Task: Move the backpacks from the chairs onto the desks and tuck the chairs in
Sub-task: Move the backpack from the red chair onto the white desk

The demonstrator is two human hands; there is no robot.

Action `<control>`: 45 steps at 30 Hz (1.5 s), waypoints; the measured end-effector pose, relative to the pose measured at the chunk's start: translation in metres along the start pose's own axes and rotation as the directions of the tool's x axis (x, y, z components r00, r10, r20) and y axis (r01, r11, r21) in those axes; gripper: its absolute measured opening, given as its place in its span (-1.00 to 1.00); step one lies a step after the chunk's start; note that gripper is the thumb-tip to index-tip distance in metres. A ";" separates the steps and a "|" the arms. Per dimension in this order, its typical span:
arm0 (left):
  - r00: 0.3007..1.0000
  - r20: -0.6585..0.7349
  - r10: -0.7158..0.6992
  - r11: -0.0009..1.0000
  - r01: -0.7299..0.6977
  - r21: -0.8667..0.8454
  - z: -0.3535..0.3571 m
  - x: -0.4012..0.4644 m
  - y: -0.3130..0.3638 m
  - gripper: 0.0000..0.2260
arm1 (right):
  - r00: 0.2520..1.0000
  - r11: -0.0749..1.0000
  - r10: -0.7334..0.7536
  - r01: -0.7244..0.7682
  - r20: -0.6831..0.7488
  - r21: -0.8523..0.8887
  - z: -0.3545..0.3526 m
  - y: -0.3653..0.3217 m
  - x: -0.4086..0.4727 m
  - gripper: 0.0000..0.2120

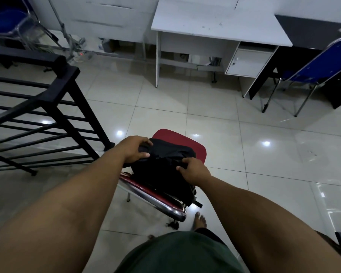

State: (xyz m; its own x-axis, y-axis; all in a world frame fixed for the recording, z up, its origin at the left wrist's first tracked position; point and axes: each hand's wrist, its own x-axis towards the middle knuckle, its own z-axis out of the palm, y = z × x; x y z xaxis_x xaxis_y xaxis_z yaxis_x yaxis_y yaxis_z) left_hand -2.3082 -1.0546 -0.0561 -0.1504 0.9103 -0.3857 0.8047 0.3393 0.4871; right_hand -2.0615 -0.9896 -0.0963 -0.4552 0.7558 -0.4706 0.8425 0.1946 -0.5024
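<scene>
No readable text, label, brand, number or sign anywhere in view. Black backpack (163, 170) on red chair (185, 142): no legible logo. White desk (215, 22) beyond chair: marks only, no lettering.

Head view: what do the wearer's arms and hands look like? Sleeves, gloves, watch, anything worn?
Both arms are bare along all that shows, with no sleeve in view. The left hand and right hand wear no gloves, and no watch, ring or band shows. No cables or markings. At the bottom edge sits a dark green garment, and a bare foot stands on the tiles.
</scene>
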 end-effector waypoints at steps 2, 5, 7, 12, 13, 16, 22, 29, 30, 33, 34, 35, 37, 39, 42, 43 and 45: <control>0.998 -0.042 0.041 0.972 -0.030 0.233 0.000 0.006 0.001 -0.59 | 0.999 1.000 -0.018 0.018 -0.042 0.001 0.001 0.000 0.001 -0.74; 0.971 -0.218 0.099 0.800 0.053 0.598 0.011 0.010 0.011 -0.55 | 0.996 0.999 -0.046 0.043 -0.082 -0.028 0.000 -0.003 0.004 -0.79; 0.953 -0.297 0.056 0.795 0.137 0.591 0.024 0.011 0.021 -0.47 | 0.995 0.998 -0.044 0.040 -0.094 -0.039 -0.004 -0.004 0.005 -0.78; 0.968 -0.200 -0.153 0.907 0.218 0.362 0.048 0.022 0.028 -0.28 | 0.997 0.999 0.007 -0.010 -0.071 -0.051 -0.013 0.003 0.009 -0.78; 0.974 -0.161 -0.156 0.915 0.204 0.348 0.050 0.024 0.030 -0.27 | 0.998 0.998 0.014 -0.017 -0.065 -0.053 -0.014 0.005 0.010 -0.78; 0.983 -0.125 -0.131 0.898 0.171 0.406 0.055 0.029 0.036 -0.39 | 0.999 0.997 0.022 -0.025 -0.042 -0.071 -0.018 0.006 0.013 -0.78; 0.980 -0.189 0.061 0.802 0.064 0.594 0.051 0.042 0.042 -0.57 | 0.999 0.992 0.032 -0.031 0.007 -0.123 -0.024 0.010 0.018 -0.73; 0.989 -0.135 0.062 0.881 0.009 0.473 0.049 0.045 0.059 -0.70 | 0.997 0.988 0.076 -0.075 -0.002 -0.134 -0.032 0.022 0.023 -0.66; 0.985 -0.152 0.081 0.895 -0.005 0.446 0.050 0.046 0.064 -0.68 | 0.996 0.986 0.085 -0.087 -0.024 -0.140 -0.034 0.024 0.023 -0.65; 0.967 -0.218 0.131 0.917 -0.035 0.397 0.057 0.056 0.092 -0.72 | 0.987 0.978 0.132 -0.146 -0.095 -0.152 -0.046 0.040 0.023 -0.64; 0.962 -0.233 0.139 0.922 -0.039 0.385 0.060 0.062 0.106 -0.74 | 0.983 0.973 0.147 -0.165 -0.114 -0.162 -0.052 0.049 0.024 -0.63; 0.960 -0.241 0.143 0.927 -0.044 0.373 0.061 0.066 0.118 -0.76 | 0.978 0.968 0.160 -0.182 -0.132 -0.174 -0.058 0.056 0.025 -0.63; 0.961 -0.239 0.140 0.936 -0.049 0.349 0.064 0.079 0.144 -0.77 | 0.972 0.962 0.176 -0.204 -0.158 -0.184 -0.075 0.072 0.029 -0.65; 0.962 -0.243 0.125 0.937 -0.034 0.347 0.063 0.093 0.172 -0.79 | 0.973 0.968 0.174 -0.198 -0.154 -0.152 -0.096 0.086 0.038 -0.72; 0.964 -0.253 0.083 0.929 0.017 0.369 0.060 0.115 0.211 -0.84 | 0.992 0.993 0.095 -0.100 -0.082 -0.059 -0.130 0.105 0.054 -0.85; 0.964 -0.258 0.065 0.927 0.037 0.374 0.057 0.122 0.222 -0.84 | 0.997 0.998 0.049 -0.051 -0.051 -0.040 -0.141 0.110 0.059 -0.88; 0.959 -0.284 0.023 0.928 0.085 0.362 0.054 0.135 0.240 -0.86 | 0.998 0.998 -0.054 0.055 0.016 -0.023 -0.164 0.120 0.065 -0.92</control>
State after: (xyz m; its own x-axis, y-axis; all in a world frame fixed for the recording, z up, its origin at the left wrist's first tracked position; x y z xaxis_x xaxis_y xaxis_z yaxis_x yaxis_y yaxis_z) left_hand -2.1042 -0.8625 -0.0335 -0.2886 0.9477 -0.1362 0.9422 0.3064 0.1358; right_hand -1.9423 -0.8145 -0.0682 -0.5050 0.7338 -0.4544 0.8226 0.2499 -0.5107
